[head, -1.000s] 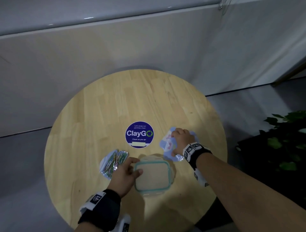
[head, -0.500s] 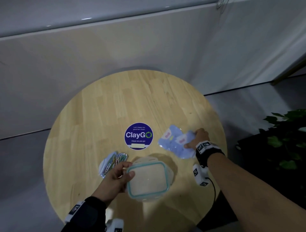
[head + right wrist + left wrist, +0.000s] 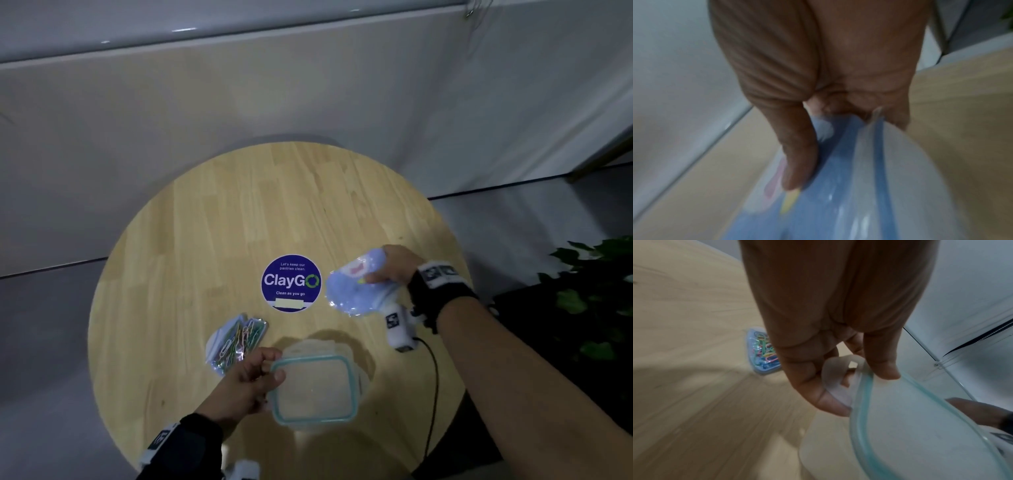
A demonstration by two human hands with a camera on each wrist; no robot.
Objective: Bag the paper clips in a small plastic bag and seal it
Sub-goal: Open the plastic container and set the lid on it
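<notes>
Two hands busy here. Left hand [image 3: 248, 375] is curled round the edge of a clear container lid [image 3: 313, 390] w/ a teal rim, thumb on top, fingers hooked thru its side flap [image 3: 835, 381], lid lifted off the round wooden desk [image 3: 205, 240]. Right hand [image 3: 394, 263] is clamped on a pack of small blue plastic bags [image 3: 356, 291], held just above the desk near its right edge. Paper clips [image 3: 236, 341], mixed colors, sit in a clear packet flat on the desk, just left of the lid & right by the left hand, not bagged yet. ClayGo sticker [image 3: 291, 282] is mid-desk, btwn the clips and the bags. Plant [image 3: 596, 294] off to the right.
</notes>
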